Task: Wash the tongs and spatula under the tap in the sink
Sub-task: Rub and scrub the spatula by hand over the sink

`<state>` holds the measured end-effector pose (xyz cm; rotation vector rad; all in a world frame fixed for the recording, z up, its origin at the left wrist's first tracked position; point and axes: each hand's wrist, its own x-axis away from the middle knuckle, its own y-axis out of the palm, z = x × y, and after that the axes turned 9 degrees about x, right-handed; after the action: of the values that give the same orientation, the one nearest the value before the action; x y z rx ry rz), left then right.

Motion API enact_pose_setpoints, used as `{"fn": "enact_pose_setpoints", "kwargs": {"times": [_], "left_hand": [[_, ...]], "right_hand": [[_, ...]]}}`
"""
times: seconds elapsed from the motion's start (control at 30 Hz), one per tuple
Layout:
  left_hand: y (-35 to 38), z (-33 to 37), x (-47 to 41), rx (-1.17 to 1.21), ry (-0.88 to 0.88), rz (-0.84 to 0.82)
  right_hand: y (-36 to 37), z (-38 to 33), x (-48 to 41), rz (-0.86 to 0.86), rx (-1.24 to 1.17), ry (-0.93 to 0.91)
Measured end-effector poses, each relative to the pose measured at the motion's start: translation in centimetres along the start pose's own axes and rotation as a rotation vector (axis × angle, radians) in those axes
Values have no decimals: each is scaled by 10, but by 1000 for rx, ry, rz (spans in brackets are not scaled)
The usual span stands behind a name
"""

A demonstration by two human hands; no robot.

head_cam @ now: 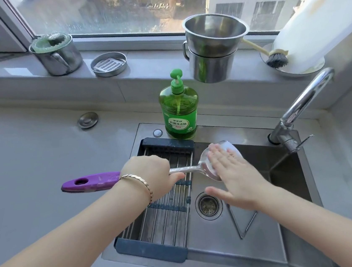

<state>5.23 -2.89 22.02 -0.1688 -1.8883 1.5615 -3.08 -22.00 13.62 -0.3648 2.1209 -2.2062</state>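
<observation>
My left hand (153, 173) grips the shaft of a steel spatula (205, 165) with a purple handle (90, 182), held level over the sink (292, 240). The spatula's broad blade, partly soapy, lies under my right hand (234, 175), whose fingers are spread flat on it. Metal tongs (244, 222) lie in a V on the sink floor, near the drain (208, 205). The tap (303, 105) curves up at the right; no water shows running from it.
A roll-up drying rack (167, 200) covers the sink's left part. A green dish-soap bottle (179, 106) stands behind the sink. On the windowsill stand steel pots (211, 48), a mug (56, 54), a soap dish (109, 64), a brush (276, 57) and a paper roll (315, 18).
</observation>
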Motion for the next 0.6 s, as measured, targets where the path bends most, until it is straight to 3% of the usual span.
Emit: {"fn": "enact_pose_setpoints", "kwargs": {"times": [0.13,0.2,0.3,0.43,0.6], "left_hand": [[-1,-2,3,-35,7,-11],[2,-2,7,-40,5,-14],[1,9,8,-41,36,-5],[3,9,9,-63,28,-51],[9,15,16,-59,33,-56]], "right_hand": [[5,-4,21,-123,41,-98],[7,9,26,-75,104,-84],[2,2,17,-9,1,-1],[8,-8,34,-128,45,-114],[4,2,34,-140,10,11]]}}
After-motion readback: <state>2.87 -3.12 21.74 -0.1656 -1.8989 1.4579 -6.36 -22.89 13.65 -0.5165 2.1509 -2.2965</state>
